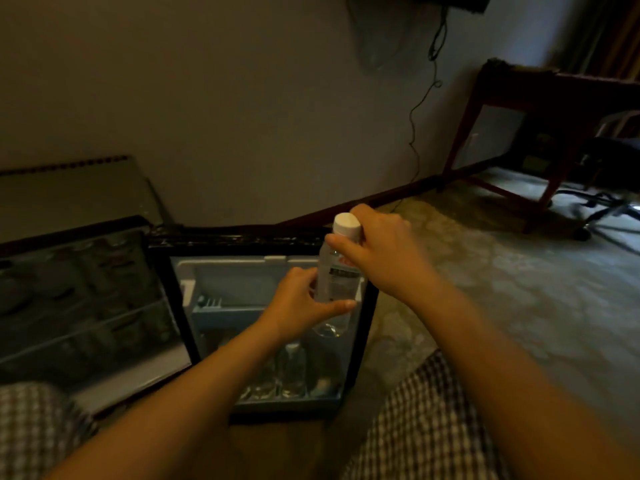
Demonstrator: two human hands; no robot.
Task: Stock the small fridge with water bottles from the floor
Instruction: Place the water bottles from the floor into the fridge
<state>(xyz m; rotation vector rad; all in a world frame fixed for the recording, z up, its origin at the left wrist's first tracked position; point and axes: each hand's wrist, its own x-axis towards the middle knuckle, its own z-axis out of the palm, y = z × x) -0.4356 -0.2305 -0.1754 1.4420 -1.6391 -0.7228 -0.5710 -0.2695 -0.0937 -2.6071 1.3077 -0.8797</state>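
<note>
A clear water bottle point(334, 278) with a white cap stands upright in the air in front of the open small fridge point(239, 271). My left hand point(301, 303) grips its lower body, thumb across the front. My right hand point(375, 247) holds its neck just under the cap. Low inside the fridge stand a few more water bottles point(292, 372). The fridge door point(83, 306) is swung open to the left, with dim items on its shelves.
A wall with a dark baseboard runs behind the fridge. A red-brown wooden table point(540, 109) and a chair base stand at the far right on the patterned floor point(519, 289). A cable hangs down the wall. My checkered-clad knees fill the bottom corners.
</note>
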